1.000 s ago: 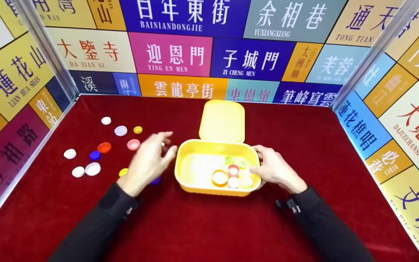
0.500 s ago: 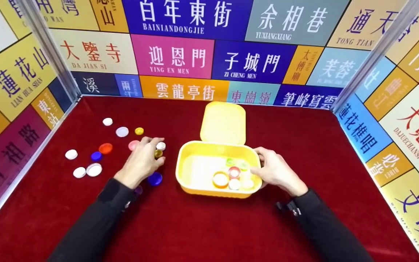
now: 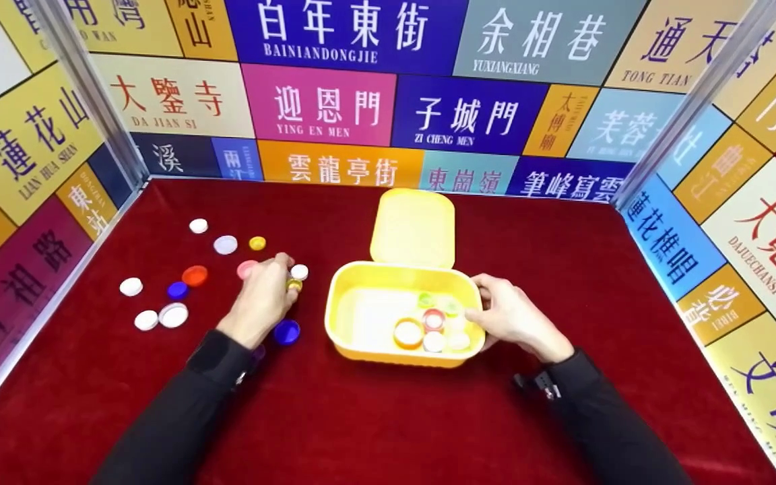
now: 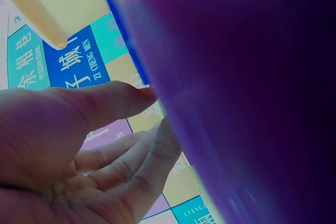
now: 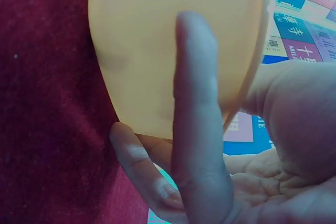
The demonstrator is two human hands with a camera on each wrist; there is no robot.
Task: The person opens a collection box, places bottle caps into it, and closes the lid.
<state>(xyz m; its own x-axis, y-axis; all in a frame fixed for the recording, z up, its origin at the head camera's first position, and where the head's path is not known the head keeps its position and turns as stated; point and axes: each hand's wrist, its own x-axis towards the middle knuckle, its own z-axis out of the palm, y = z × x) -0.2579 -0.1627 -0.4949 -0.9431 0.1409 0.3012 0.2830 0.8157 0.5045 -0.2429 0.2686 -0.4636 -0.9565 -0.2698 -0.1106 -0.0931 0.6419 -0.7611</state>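
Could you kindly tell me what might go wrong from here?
The left hand is at the olive-yellow cap, with a white cap close beside it, so that one could get knocked away.

The left sleeve lies close by a purple cap and might drag it along.

The right hand grips one end of the yellow box; a careless pull could tip it and spill the caps inside.

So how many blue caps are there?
2: one blue cap beside the red cap, another blue cap between the left hand and the yellow box; the hand may hide more.
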